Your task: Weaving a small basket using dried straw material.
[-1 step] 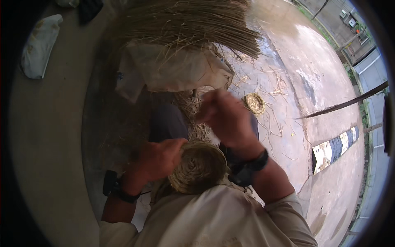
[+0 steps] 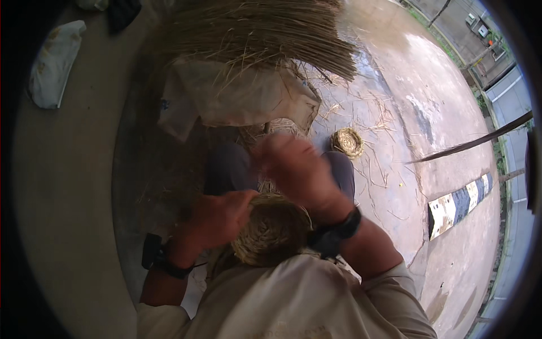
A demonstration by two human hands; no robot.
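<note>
Basket (image 2: pixel 268 234) of straw, at the near edge of the lap (image 2: pixel 228 169) against the shirt (image 2: pixel 271 288); likely light, springy, best held by its rim. The 2 hands are apart: left hand (image 2: pixel 217 218) at the left rim, right hand (image 2: pixel 299 170) blurred beyond; cannot tell either grip.

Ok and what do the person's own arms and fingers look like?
Short beige sleeves leave both forearms bare. A black strap with a dark boxy piece circles the left wrist; the right wrist wears a black band and a dark piece. The left fingers and right fingers, both blurred, look bare.
</note>
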